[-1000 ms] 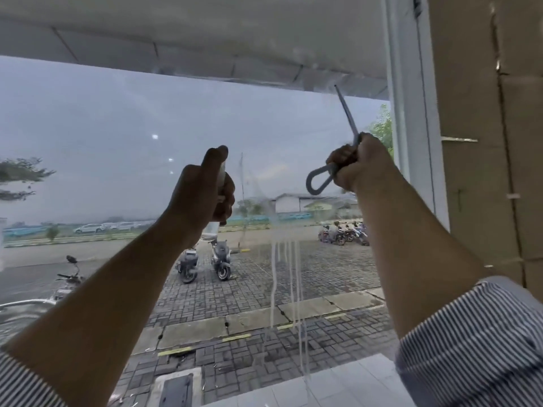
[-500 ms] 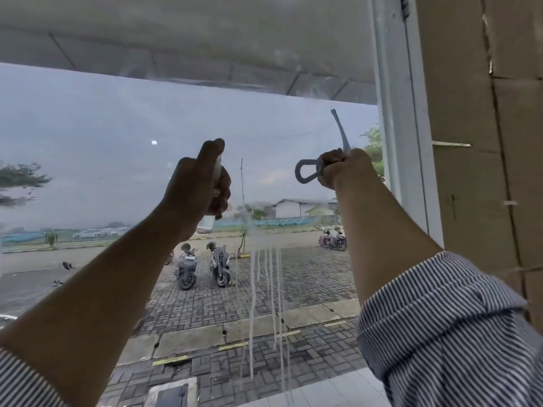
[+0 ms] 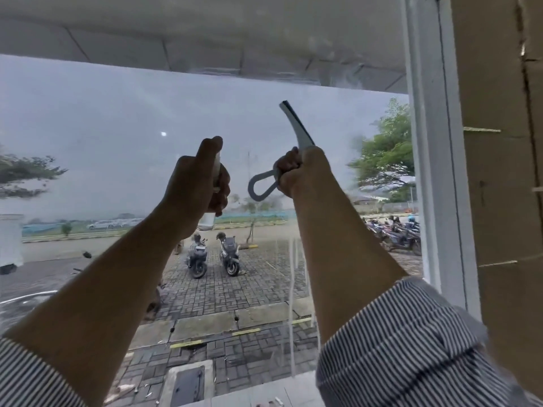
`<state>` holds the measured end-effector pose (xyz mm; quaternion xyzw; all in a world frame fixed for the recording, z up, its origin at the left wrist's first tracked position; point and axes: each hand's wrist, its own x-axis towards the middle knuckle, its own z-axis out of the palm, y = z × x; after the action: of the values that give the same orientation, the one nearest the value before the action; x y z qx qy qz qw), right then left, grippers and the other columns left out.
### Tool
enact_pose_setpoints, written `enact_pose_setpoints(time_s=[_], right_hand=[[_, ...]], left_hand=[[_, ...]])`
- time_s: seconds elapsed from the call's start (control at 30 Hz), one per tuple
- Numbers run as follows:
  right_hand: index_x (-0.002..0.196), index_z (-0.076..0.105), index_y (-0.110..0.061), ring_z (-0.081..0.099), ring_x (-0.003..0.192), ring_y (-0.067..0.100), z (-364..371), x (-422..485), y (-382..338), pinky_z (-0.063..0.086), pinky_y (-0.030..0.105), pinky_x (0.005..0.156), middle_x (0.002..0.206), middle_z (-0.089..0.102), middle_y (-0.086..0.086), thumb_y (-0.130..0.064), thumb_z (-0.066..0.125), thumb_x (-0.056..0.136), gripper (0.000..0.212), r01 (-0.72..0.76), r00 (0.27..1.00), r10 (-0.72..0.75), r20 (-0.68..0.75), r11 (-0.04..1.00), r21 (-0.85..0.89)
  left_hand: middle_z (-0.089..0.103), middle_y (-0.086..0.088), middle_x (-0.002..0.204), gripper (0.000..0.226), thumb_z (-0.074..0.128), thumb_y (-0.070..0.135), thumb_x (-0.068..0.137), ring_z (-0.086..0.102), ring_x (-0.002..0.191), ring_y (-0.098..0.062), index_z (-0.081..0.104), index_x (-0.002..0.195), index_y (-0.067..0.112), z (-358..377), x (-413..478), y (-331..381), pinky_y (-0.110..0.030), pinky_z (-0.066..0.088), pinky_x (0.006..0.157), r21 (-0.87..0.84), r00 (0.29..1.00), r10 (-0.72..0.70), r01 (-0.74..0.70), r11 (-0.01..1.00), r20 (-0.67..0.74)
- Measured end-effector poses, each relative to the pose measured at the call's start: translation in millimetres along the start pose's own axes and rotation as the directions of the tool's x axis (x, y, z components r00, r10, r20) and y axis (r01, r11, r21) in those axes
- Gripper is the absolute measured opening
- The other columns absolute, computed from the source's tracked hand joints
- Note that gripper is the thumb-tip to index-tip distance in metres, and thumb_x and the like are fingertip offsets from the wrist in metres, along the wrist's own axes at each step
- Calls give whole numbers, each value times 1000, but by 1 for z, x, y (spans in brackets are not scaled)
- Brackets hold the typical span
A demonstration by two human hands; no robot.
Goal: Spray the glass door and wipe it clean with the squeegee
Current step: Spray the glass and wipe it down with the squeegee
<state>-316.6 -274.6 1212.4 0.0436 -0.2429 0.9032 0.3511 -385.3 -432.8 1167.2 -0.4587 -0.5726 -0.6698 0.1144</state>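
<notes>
The glass door (image 3: 117,127) fills the view, with thin runs of liquid streaking down its lower middle. My left hand (image 3: 197,183) is raised in front of the glass and grips a small clear spray bottle (image 3: 209,220), the thumb up on its top; most of the bottle is hidden by the hand. To its right, my right hand (image 3: 299,171) grips the grey squeegee (image 3: 296,127) by its handle. The blade points up and left and the loop end of the handle sticks out left of the fist.
A white door frame (image 3: 432,142) runs down the right side, with a brown wall (image 3: 499,171) beyond it. Through the glass are a paved lot, parked scooters (image 3: 213,255) and a white canopy (image 3: 205,33) overhead.
My right hand with the squeegee has moved left, closer to my left hand, and the blade has turned so its dark edge shows. The view has shifted right and up a little.
</notes>
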Motion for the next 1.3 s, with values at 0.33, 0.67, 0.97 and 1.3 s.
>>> enact_pose_setpoints(time_s=[0.33,0.67,0.97,1.3], right_hand=[[59,34,-15,14,26,11,36,-29,114,17,11,33,37,23,-3,-18,32,98,39,-97,995,99,8,983,-159],[63,37,-15,16,25,10,54,-47,136,16,11,32,35,25,-5,-34,42,103,44,-82,992,99,79,978,-194],[61,36,-15,15,26,11,54,-31,92,18,11,34,35,23,-4,-51,39,103,55,-6,1000,11,29,987,-162],[63,38,-16,16,26,12,55,-37,168,19,11,34,38,26,-4,-58,45,99,55,-81,996,87,16,965,-248]], left_hand=[[47,-6,45,66,39,55,97,43,42,-23,49,45,15,-93,-20,1,-26,37,51,-3,994,2,-2,1000,-109],[45,-6,44,59,40,58,86,40,42,-23,49,43,18,-133,-34,-11,-26,35,47,-111,978,26,-50,993,-208],[45,-6,42,59,38,54,88,38,42,-22,49,44,17,-134,-41,-39,-25,32,46,-153,984,43,-70,986,-174],[42,-6,42,58,37,53,88,37,41,-22,48,44,16,-159,-42,-65,-24,32,45,-159,977,16,-51,986,-214]])
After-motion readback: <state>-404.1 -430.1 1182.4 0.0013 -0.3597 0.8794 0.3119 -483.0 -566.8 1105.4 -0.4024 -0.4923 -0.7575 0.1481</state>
